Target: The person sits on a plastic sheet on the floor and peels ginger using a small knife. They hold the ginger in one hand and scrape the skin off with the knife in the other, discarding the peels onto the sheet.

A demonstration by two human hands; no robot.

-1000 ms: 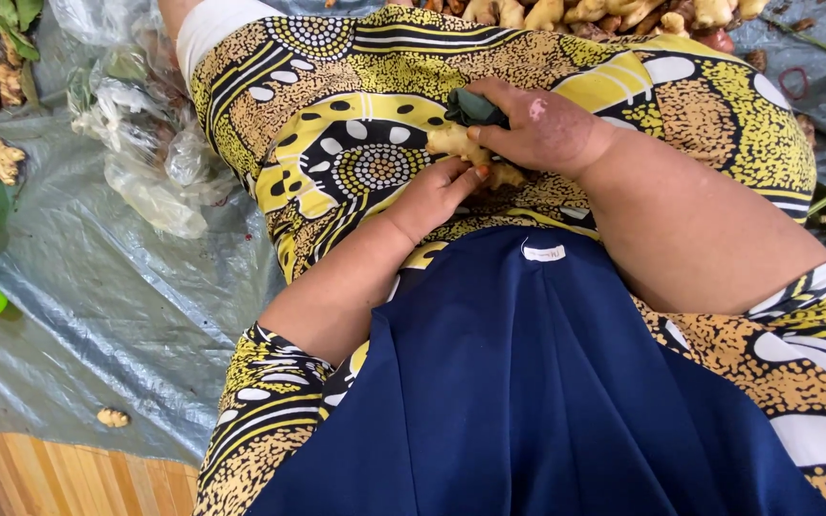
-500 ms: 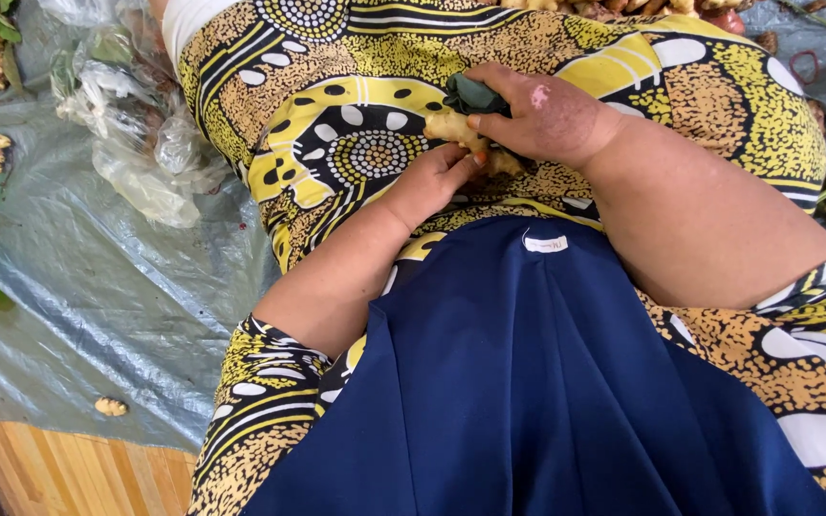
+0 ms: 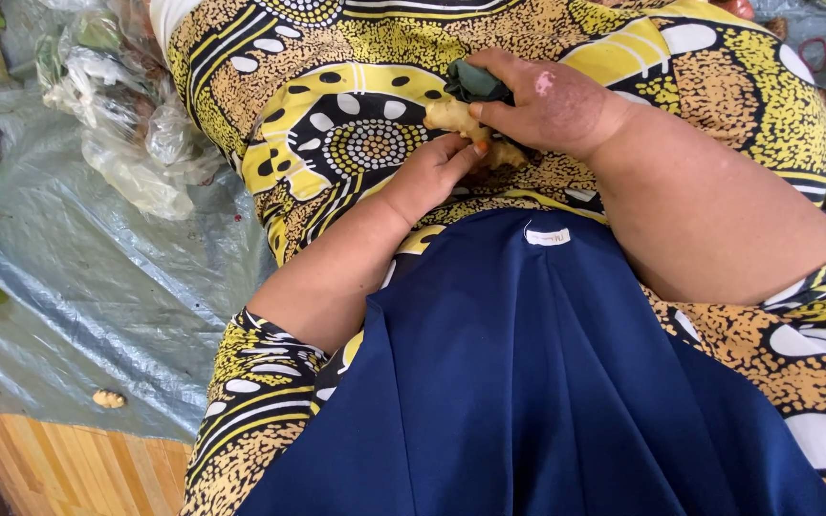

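My left hand (image 3: 427, 172) pinches the near end of the ginger root (image 3: 466, 129) in my lap; right hand (image 3: 547, 100) is closed over its far end with a green cloth (image 3: 475, 84). Feels light, stiff, knobby; lobes could snap, so grip the thick middle

Clear plastic bags (image 3: 126, 124) lie on grey tarpaulin (image 3: 78, 315).
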